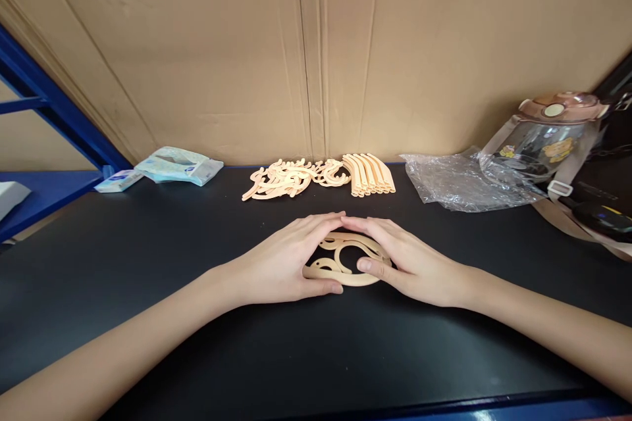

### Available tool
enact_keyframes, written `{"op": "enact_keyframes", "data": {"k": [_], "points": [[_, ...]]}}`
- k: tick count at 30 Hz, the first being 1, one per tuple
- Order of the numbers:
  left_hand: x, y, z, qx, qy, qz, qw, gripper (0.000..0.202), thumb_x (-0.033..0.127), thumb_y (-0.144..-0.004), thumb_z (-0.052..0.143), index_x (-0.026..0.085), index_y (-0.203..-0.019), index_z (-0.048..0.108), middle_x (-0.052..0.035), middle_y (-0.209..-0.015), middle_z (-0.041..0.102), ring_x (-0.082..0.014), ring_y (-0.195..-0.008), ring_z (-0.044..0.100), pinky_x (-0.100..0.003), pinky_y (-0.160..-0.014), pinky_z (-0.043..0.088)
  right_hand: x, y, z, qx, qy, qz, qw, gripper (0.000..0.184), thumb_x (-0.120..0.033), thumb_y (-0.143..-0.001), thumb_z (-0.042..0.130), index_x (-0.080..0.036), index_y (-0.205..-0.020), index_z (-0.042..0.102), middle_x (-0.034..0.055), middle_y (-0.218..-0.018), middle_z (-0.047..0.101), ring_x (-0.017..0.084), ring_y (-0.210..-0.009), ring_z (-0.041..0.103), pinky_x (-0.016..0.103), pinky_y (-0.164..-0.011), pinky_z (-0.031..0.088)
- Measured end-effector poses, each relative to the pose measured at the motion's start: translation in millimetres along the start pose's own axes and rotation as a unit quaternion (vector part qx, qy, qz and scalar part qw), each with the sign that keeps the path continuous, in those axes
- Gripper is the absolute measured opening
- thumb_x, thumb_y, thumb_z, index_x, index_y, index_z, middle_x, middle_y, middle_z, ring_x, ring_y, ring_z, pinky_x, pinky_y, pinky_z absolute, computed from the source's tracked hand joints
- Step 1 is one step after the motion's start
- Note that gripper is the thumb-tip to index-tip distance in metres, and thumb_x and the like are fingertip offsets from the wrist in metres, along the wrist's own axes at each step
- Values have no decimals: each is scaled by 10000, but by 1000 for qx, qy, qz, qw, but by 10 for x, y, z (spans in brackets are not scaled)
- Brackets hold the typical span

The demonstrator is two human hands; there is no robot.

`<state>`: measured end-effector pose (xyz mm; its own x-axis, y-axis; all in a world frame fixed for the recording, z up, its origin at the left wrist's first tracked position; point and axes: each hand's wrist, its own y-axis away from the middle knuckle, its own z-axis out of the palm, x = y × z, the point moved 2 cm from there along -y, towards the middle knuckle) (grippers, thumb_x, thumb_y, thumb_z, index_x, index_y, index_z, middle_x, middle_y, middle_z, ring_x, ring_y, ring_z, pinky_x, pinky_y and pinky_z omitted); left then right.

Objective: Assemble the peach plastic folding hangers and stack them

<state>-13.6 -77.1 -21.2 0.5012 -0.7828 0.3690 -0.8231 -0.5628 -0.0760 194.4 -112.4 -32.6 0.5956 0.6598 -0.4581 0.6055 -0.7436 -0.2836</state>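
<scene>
On the black tabletop in front of me lies a cream plastic folding hanger (340,275), its curved arms and round hook folded into an oval. My left hand (296,256) cups its left side, thumb along the near edge and fingers around the far edge. From the right, my right hand (399,256) curls around the other end, with the thumb resting on top of the near arm. Fingertips of both hands meet at the far side. Parts of the hanger's ends are hidden under the palms.
Behind stand a heap of loose cream hanger pieces (284,179), several small hooks (332,173) and a neat row of curved arms (369,174). Tissue packs (178,164) lie back left. Clear plastic bag (459,181), strapped water bottle (548,138) and dark bag (609,171) are right. Cardboard (222,46) walls the back.
</scene>
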Motion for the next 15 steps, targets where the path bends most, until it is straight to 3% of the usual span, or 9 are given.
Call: {"op": "enact_keyframes", "data": {"k": [5,9,12,15], "points": [[-44,0,-176,5,-43,-6,999,470,261,-827,623,260,-1281,499,-36,-1270,553,-226,-1158,532,-341,-985,436,22,-13,-35,66,43,17,997,422,-389,-994,396,-233,-1383,351,97,-1365,516,237,-1269,457,465,-1034,397],[-237,48,-391,-35,-56,-72,995,444,345,-833,592,280,-1268,529,-13,-1115,621,-213,-1023,604,-292,-853,488,25,-17,-65,92,56,22,994,335,-358,-991,411,-237,-1304,421,88,-1266,580,240,-1178,515,449,-988,426],[-357,64,-466,-46,-69,-111,990,520,420,-812,615,283,-1303,511,-35,-1228,588,-252,-1146,555,-336,-958,450,29,-23,-49,86,58,18,994,320,-337,-979,444,-234,-1282,432,87,-1260,581,241,-1149,531,445,-970,435],[-359,37,-407,-37,-44,-77,995,607,408,-814,628,288,-1375,431,-45,-1430,445,-264,-1320,408,-380,-1088,342,48,-30,-37,96,57,29,993,303,-333,-971,457,-240,-1259,453,85,-1233,597,248,-1141,539,453,-958,442]]}}
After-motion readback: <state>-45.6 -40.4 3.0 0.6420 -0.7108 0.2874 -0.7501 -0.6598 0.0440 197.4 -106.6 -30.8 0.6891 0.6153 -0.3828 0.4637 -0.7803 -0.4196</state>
